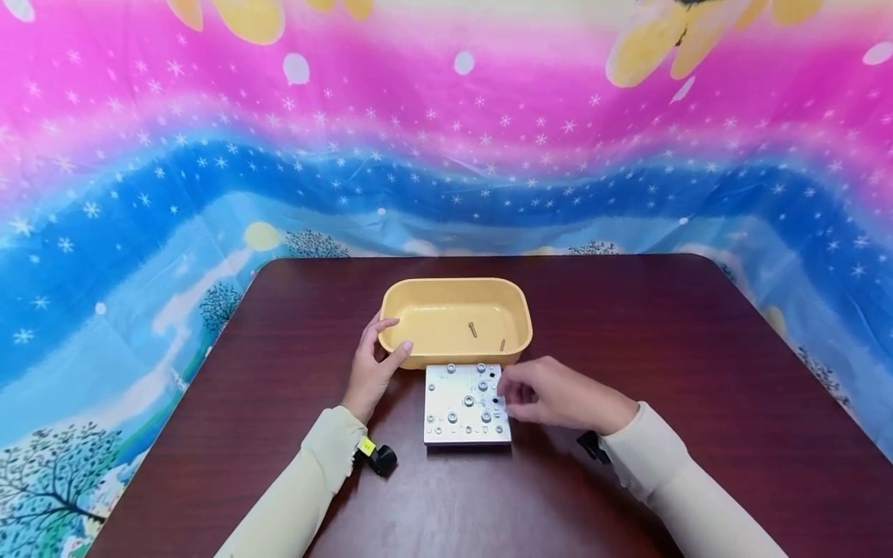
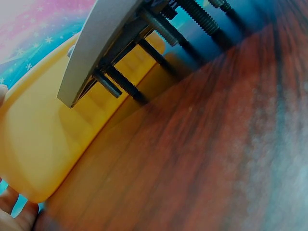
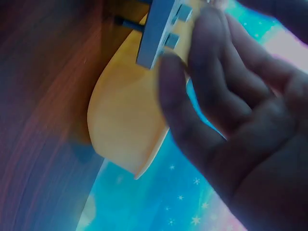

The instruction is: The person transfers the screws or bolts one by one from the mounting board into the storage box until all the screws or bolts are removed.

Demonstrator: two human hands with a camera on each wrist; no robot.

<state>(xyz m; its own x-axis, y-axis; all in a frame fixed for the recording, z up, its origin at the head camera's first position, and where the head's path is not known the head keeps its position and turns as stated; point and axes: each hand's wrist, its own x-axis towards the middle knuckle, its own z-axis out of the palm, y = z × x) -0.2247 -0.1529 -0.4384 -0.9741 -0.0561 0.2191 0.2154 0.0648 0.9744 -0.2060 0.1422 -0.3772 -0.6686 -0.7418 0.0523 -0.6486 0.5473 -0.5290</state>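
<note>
My left hand (image 1: 370, 372) holds the left end of a yellow plastic tub (image 1: 453, 360), its thumb and fingers spread about the rim. In front of the tub is a silver metal plate (image 1: 449, 395) carrying several hex socket bolts (image 1: 469, 401). Threaded bolt shanks (image 2: 199, 17) stick out beneath the plate in the left wrist view. My right hand (image 1: 558, 395) is at the plate's right edge, fingers bent, fingertips close to two dark holes. In the right wrist view its fingers (image 3: 207, 43) lie beside the bolt heads (image 3: 171, 41); I cannot tell whether they pinch something.
Two loose bolts (image 1: 472, 330) lie inside the tub, toward its right side. Everything stands on a dark reddish wooden table (image 1: 628, 325). A colourful printed cloth (image 1: 446, 155) hangs behind the table and along its sides.
</note>
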